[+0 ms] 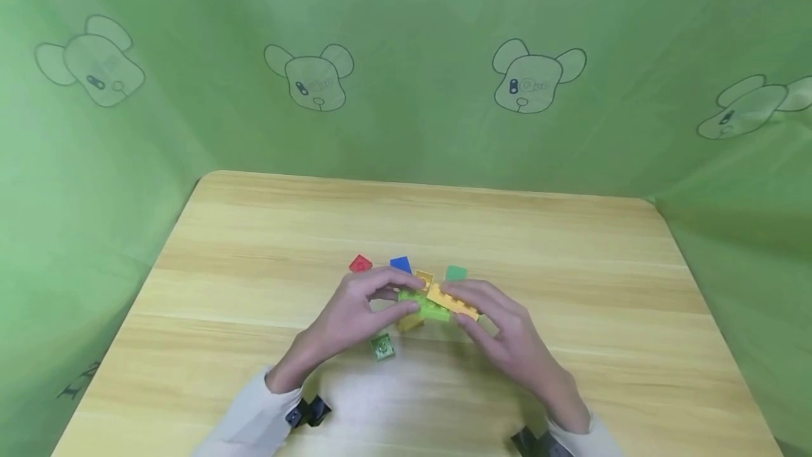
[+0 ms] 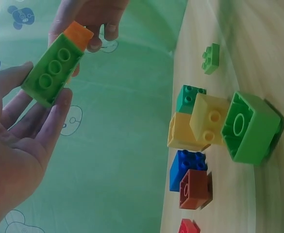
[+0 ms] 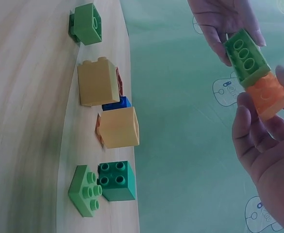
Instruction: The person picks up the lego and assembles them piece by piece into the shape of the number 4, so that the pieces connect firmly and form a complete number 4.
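Observation:
Above the table, my left hand (image 1: 352, 309) pinches a long light green brick (image 1: 434, 307) between thumb and fingers. My right hand (image 1: 507, 323) grips a long orange brick (image 1: 453, 302) by its other end. The orange brick lies across the end of the green brick, on its studded side. In the left wrist view the hollow underside of the green brick (image 2: 53, 69) shows, with the orange brick (image 2: 78, 35) partly behind it. The right wrist view shows the two touching end to end; whether they are pressed fully together I cannot tell.
Loose bricks lie on the wooden table (image 1: 266, 231) below the hands: red (image 1: 360, 263), blue (image 1: 401, 264), teal (image 1: 456, 273), yellow (image 1: 410, 323) and green (image 1: 383, 347). A thin light green brick (image 3: 85, 191) sits beside the teal one. A green curtain (image 1: 419, 139) surrounds the table.

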`<state>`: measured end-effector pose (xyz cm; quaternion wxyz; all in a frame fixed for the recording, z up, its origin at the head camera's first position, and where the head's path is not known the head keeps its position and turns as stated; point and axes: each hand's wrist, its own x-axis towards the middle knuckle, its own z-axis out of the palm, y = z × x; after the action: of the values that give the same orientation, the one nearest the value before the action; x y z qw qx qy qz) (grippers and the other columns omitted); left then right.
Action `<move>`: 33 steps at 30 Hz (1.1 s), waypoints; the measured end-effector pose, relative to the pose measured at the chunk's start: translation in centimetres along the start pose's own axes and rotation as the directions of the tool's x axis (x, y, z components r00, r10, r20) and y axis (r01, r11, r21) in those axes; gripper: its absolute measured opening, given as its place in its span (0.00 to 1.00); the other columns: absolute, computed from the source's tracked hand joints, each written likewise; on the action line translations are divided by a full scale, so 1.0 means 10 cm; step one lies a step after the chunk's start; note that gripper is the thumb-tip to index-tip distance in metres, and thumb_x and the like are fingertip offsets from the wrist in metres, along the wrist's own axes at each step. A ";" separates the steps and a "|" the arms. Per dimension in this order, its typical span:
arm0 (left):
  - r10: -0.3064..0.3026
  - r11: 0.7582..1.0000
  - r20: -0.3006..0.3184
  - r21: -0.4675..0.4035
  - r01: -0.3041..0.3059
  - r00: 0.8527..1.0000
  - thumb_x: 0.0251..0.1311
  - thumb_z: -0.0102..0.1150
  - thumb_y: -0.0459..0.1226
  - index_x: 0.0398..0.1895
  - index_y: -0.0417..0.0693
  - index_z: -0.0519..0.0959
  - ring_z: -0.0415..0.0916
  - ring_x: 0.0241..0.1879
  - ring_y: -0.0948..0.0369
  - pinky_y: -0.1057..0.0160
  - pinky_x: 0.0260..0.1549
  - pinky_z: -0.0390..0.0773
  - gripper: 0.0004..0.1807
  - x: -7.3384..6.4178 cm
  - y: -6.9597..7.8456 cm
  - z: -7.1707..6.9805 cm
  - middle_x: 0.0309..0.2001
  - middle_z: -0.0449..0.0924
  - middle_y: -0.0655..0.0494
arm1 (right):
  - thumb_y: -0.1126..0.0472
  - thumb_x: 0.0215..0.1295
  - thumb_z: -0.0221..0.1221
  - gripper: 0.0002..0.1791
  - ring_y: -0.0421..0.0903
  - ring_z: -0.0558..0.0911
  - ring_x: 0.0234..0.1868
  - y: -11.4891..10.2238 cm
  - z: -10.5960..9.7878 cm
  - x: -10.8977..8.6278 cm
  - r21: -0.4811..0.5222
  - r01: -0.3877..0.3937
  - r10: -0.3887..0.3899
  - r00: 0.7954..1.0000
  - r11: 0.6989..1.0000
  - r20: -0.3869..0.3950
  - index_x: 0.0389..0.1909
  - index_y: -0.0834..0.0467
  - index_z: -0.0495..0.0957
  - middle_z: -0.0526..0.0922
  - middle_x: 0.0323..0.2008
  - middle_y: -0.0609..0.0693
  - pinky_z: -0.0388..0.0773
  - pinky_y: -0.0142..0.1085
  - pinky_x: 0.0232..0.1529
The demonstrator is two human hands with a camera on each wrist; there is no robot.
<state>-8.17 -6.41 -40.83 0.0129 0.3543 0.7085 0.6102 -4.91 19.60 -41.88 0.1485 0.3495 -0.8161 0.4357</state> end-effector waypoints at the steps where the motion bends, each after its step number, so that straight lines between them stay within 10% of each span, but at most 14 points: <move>1: 0.005 1.000 -0.009 -0.003 -0.005 1.000 0.63 0.69 0.28 0.52 0.37 0.84 0.85 0.52 0.56 0.60 0.49 0.87 0.14 0.00 0.00 0.00 0.52 0.86 0.47 | 0.63 0.71 0.64 0.22 0.46 0.83 0.55 0.00 0.00 0.01 0.006 0.011 -0.011 1.000 1.000 -0.003 0.65 0.59 0.79 0.83 0.60 0.56 0.82 0.27 0.51; 18: 0.042 0.998 -0.111 -0.051 -0.048 0.993 0.62 0.68 0.24 0.48 0.35 0.82 0.85 0.49 0.54 0.58 0.48 0.87 0.12 -0.02 -0.02 0.11 0.49 0.85 0.43 | 0.56 0.66 0.69 0.25 0.54 0.83 0.56 -0.03 0.06 0.05 0.006 -0.021 0.021 1.000 1.000 0.005 0.58 0.65 0.76 0.83 0.55 0.58 0.80 0.32 0.59; 33: 0.220 0.976 -0.122 0.034 -0.217 0.968 0.57 0.68 0.20 0.48 0.35 0.81 0.85 0.48 0.51 0.59 0.45 0.88 0.16 0.00 -0.04 0.11 0.46 0.85 0.42 | 0.51 0.77 0.58 0.23 0.53 0.83 0.56 -0.02 0.09 0.14 -0.054 0.155 -0.158 0.986 0.986 -0.057 0.58 0.67 0.79 0.84 0.55 0.58 0.78 0.32 0.63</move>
<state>-7.90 -5.49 -41.43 -0.1023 0.3914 0.6706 0.6217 -5.70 18.18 -41.49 0.2158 0.3954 -0.7916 0.4129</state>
